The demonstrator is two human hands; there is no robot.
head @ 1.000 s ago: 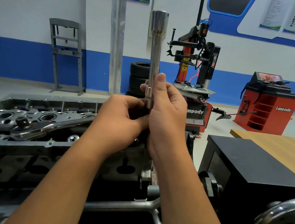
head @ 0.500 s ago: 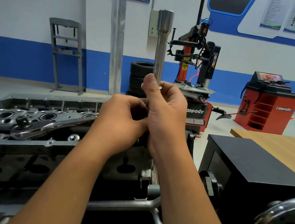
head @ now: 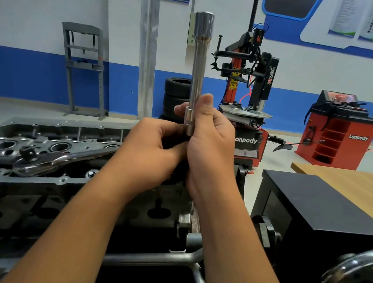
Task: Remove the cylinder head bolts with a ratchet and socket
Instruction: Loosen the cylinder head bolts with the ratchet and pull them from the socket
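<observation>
- The right hand [head: 209, 145] is gripping a long chrome socket extension [head: 198, 74] near its lower end, with the thumb and fingers curled round the shaft.
- The extension is standing upright in front of the person, its wider socket end [head: 203, 24] pointing up.
- The left hand [head: 150, 157] is sitting just beside and touching the right one, its fingers curled in at the bottom of the extension; what they are pinching there is hidden behind the knuckles.
- The ratchet [head: 53, 161] is lying loose on top of the cylinder head [head: 31, 147], its round head toward the left and its handle running right, behind the left wrist.
- The cylinder head is resting low on the left, below both forearms, with its round bores facing up.
- A black box [head: 316, 212] is sitting to the right of the arms, with a wooden counter [head: 358, 185] behind it.
- A chrome handwheel [head: 354, 280] is showing at the lower right corner.
- A tyre changer [head: 248, 77], stacked tyres [head: 176, 95] and a red wheel balancer [head: 337, 132] are standing by the far wall.
</observation>
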